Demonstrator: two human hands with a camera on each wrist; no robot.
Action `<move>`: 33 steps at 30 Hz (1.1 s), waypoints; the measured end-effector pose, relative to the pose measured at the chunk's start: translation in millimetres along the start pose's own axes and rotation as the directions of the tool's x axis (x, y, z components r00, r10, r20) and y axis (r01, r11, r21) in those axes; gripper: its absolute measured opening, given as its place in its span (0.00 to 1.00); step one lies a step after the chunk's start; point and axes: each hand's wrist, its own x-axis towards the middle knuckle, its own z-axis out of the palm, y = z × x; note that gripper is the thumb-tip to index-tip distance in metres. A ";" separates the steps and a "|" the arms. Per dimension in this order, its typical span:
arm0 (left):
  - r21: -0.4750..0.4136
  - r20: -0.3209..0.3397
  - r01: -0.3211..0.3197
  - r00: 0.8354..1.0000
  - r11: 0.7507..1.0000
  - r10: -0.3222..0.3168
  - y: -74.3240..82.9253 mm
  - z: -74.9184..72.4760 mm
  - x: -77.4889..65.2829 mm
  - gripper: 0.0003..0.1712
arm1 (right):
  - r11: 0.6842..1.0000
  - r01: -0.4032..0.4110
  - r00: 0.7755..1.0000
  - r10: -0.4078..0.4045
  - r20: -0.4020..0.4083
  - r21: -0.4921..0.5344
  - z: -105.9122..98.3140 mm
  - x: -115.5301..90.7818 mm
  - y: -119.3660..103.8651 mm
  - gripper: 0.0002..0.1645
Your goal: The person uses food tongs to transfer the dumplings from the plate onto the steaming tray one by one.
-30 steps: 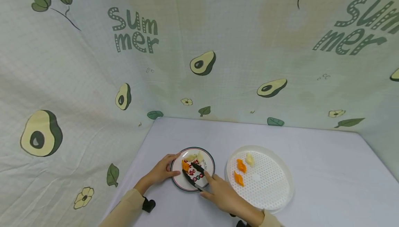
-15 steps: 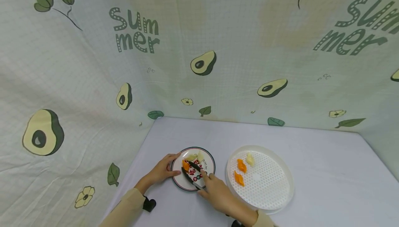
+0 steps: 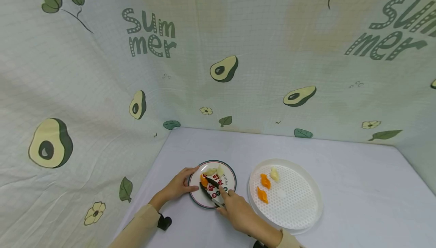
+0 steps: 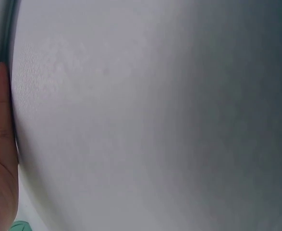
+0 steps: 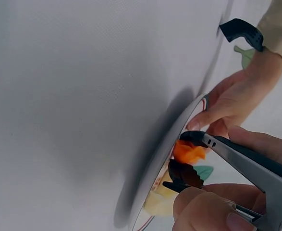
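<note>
My left hand [image 3: 178, 183] grips the left rim of a small white plate [image 3: 231, 180] with dark and red edge rings; its thumb lies on top. My right hand [image 3: 238, 212] holds metal tongs [image 5: 244, 161] with black tips. Those tips [image 3: 212, 182] are spread on either side of an orange, shell-shaped piece [image 3: 204, 181] on the plate, very close to it in the right wrist view. Two pale yellow pieces [image 3: 210, 171] lie behind it. In the left wrist view only part of the left hand [image 4: 1, 144] shows, along the plate's edge.
Right of the plate stands a round white tray [image 3: 318, 202] with a dimpled base. Two orange pieces [image 3: 262, 195] and one pale yellow piece [image 3: 274, 174] lie on its left side. A printed cloth [image 3: 255, 32] hangs behind the white table [image 3: 357, 187].
My right hand and the tongs have moved slightly left over the plate, bringing the upper tip nearer the orange piece. My left hand stays at the plate's rim.
</note>
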 end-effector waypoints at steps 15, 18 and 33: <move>0.002 0.001 0.028 1.000 1.000 -0.028 -0.3 1.5 2.6 0.45 | 0.997 0.078 0.997 -0.078 -0.013 -0.007 -25.5 -15.3 -0.3 0.39; 0.000 -0.003 0.023 1.000 1.000 -0.023 0.3 1.6 1.3 0.45 | 0.997 0.074 0.997 -0.074 -0.012 -0.007 -30.0 -20.5 0.4 0.39; 0.012 -0.007 0.025 1.000 1.000 -0.025 2.6 1.8 -0.8 0.45 | 0.989 -0.017 1.000 0.015 0.012 0.145 -60.2 -55.3 24.5 0.43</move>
